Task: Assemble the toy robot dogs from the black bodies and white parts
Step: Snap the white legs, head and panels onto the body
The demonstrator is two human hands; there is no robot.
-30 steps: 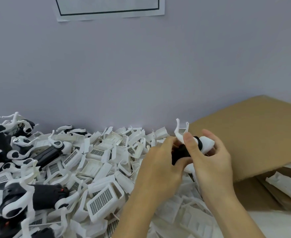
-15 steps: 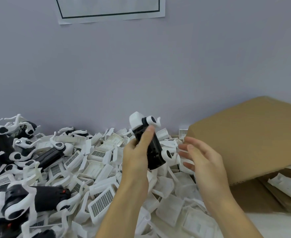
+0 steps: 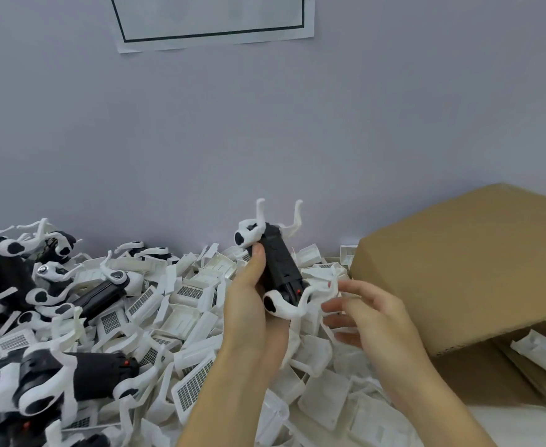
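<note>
single head-worn wide-angle view, looking forward and slightly down, close over both hands, left hand (image 3: 252,304) and right hand (image 3: 374,321). facing a wall (image 3: 265,140) just beyond a heap of white parts (image 3: 187,304). cardboard box (image 3: 458,262) at right.

toy dog body (image 3: 279,266) matt black plastic, its legs (image 3: 284,309) smooth white plastic with slight sheen. loose white parts (image 3: 181,321) matt plastic, some grid-textured. box (image 3: 465,266) at 3 o'clock plain brown cardboard, matt. wall sheet (image 3: 213,19) at 12 o'clock paper.
</note>
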